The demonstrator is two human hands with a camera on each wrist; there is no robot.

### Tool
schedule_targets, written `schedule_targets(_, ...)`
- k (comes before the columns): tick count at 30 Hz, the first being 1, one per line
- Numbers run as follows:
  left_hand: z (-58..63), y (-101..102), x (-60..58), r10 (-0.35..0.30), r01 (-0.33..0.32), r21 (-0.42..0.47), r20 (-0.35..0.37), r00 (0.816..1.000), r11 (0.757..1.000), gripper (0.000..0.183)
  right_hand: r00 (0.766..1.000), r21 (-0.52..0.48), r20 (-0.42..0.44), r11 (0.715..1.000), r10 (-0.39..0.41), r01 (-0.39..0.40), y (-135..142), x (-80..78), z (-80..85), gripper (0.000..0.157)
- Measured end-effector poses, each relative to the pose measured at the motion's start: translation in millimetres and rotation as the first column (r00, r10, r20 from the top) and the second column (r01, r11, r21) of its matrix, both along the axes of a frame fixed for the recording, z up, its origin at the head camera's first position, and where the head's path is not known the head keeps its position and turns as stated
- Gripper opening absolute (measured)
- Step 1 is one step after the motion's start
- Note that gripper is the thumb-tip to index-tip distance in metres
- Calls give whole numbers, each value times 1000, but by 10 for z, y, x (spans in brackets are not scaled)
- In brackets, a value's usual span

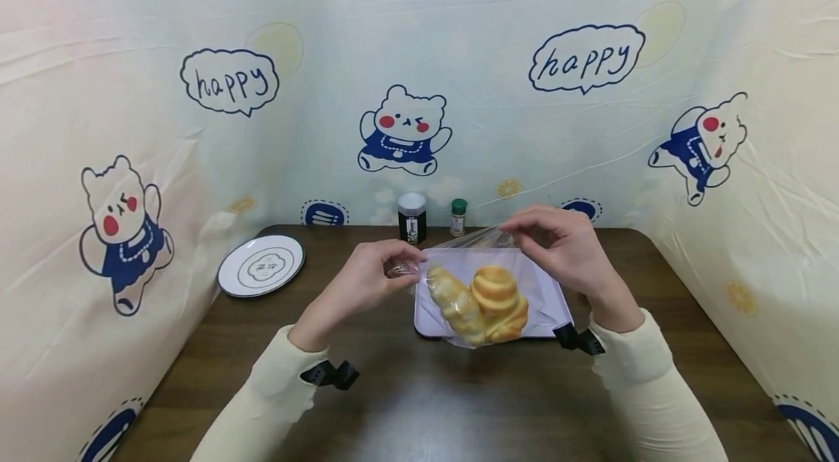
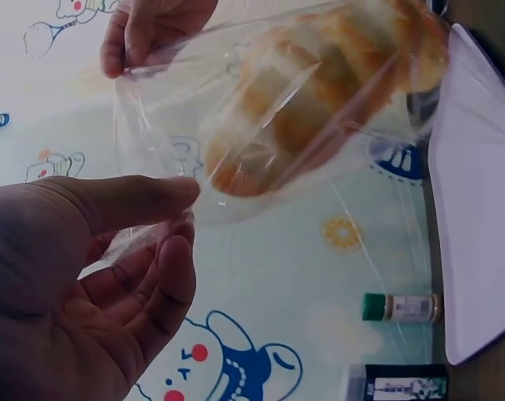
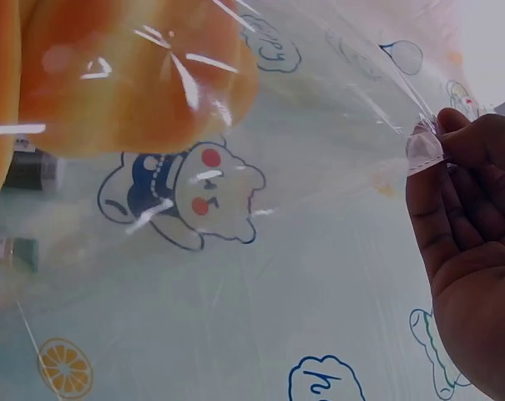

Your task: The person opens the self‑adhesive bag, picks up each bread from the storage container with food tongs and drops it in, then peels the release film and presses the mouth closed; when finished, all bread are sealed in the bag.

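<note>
Between both hands hangs a clear plastic bag (image 1: 459, 258) with two golden bread pieces inside. One is a long ridged loaf (image 1: 455, 305); the other is a rounded, tiered bun (image 1: 498, 296). My left hand (image 1: 375, 274) pinches the bag's upper left edge between thumb and fingers, as the left wrist view shows close up. On the other side my right hand (image 1: 566, 247) pinches the upper right corner, pulling the film taut. Behind the bag, and partly covered by it, a pale lilac tray (image 1: 553, 294) lies on the table.
A white plate (image 1: 262, 265) with a dark rim lies at the table's back left. Near the back edge stand a black jar with a pale lid (image 1: 412, 218) and a small green-capped shaker (image 1: 458, 217). Printed cloth walls (image 1: 314, 119) surround the brown table (image 1: 406, 404).
</note>
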State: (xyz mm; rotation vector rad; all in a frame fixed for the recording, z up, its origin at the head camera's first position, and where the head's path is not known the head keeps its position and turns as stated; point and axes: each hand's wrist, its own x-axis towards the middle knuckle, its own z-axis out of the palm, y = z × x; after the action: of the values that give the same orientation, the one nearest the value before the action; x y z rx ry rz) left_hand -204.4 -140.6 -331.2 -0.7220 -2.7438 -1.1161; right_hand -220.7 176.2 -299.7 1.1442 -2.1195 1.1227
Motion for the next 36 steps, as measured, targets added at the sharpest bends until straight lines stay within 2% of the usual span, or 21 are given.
schedule_targets(7,-12,-80,-3,61,-62,20,49,997,998,11,1000,-42,13,999,19,-19,19,1,21,30)
schedule_targets(11,-12,-144,-1,74,-76,37,47,996,996,9,1000,-43,19,999,14,-13,27,-5,7,29)
schedule_targets(18,-35,-239,5,63,-68,97,49,997,993,18,1000,-56,11,998,4,-3,46,-38,-24,30)
schedule_targets(25,-57,-236,-14,38,-47,139,66,997,989,18,999,-93,36,996,14,-10,28,-38,-33,29)
schedule_targets(34,-81,-126,-1,14,-24,102,96,995,995,27,999,-119,43,993,7,-2,-11,-19,-29,27)
schedule_targets(36,-83,-103,2,4,-12,87,90,996,996,24,999,-120,51,993,10,-4,-16,-15,-31,27)
